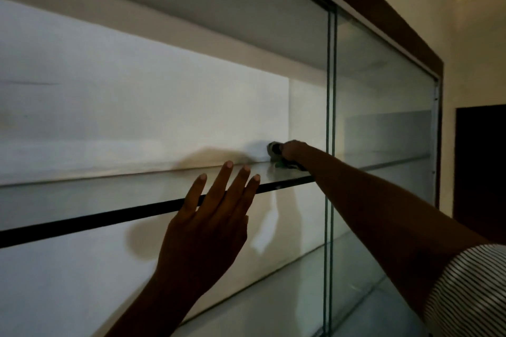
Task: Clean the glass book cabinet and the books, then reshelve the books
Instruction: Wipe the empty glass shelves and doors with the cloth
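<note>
Your left grip [208,216] lies open, fingers straight over the near edge of the glass shelf [82,223]; your right grip [294,150] clutches a cloth [273,150] far back on it.

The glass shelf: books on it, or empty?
Empty of books: the glass shelf bears only a cloth, gripped by the right hand; the left hand overlaps its edge.

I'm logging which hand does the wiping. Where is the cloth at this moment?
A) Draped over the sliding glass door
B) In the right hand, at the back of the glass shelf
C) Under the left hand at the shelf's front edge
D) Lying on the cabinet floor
B: the right hand grips the cloth at the back of the glass shelf, while the left hand is spread open, holding nothing.
</note>
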